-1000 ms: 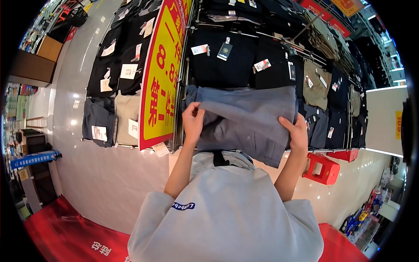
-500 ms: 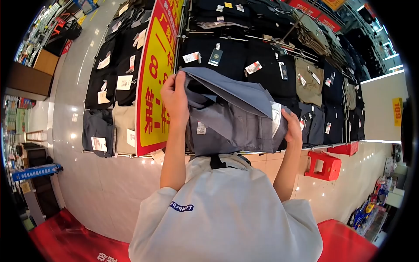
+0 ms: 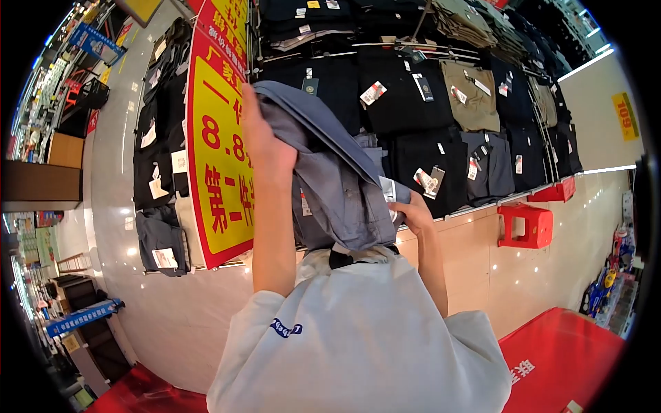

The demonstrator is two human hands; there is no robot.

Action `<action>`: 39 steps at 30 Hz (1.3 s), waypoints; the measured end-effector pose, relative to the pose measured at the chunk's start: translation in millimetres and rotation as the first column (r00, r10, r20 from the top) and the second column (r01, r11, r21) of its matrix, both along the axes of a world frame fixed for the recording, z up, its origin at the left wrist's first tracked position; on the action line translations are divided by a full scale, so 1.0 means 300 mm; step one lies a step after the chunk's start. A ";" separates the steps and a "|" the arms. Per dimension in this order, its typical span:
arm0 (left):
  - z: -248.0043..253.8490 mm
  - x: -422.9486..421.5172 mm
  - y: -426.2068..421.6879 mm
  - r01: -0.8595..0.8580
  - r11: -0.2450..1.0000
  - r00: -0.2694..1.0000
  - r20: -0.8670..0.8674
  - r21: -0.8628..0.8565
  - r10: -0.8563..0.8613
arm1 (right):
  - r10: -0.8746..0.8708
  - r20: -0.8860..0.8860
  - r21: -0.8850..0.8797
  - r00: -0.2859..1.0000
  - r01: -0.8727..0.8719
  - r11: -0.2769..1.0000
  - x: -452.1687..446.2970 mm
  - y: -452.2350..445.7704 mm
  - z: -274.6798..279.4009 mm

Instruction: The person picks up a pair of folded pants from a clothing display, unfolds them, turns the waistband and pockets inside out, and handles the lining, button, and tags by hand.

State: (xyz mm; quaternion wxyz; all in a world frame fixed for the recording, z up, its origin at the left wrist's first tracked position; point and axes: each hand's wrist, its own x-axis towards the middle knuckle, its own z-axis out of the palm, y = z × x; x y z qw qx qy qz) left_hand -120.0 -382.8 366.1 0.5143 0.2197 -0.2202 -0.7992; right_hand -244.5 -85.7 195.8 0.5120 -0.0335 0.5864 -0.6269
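Grey trousers (image 3: 337,179) slanting, up between both hands! | left hand (image 3: 270,151) at the upper end, fingers mostly hidden, can't tell their grip | right hand (image 3: 416,212) pinching the lower end | black pairs (image 3: 396,117) beyond | sign (image 3: 215,162) left | stool (image 3: 530,224) off right

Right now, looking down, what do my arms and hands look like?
Your left hand and right hand are bare, without gloves; no watch shows. The forearms are uncovered below short, loose, pale grey sleeves. The matching shirt has a dark blue label with white lettering.
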 end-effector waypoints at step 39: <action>0.318 0.015 0.010 0.210 0.872 0.948 0.309 -0.442 -0.072 | -0.359 -0.931 -0.346 0.063 0.161 0.924 0.016 -0.493 0.273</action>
